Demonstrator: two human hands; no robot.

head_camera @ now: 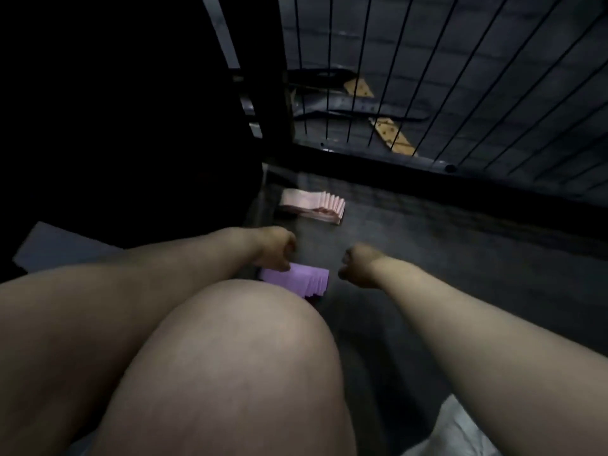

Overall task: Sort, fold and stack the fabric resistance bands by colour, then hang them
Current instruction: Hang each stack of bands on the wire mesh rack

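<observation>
Dark floor (pixel 427 258) below a wire grid panel (pixel 460 77) carries a pink band stack (pixel 312 205) and, nearer, a purple band stack (pixel 296 279). My left hand (pixel 274 248) curls over its edge, grasp unclear; my right hand (pixel 357 264) is clenched, empty. A one-sided lift could spill the fanned folds.

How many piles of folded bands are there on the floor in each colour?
Pink pile: 1
Purple pile: 1
Total: 2 piles
</observation>
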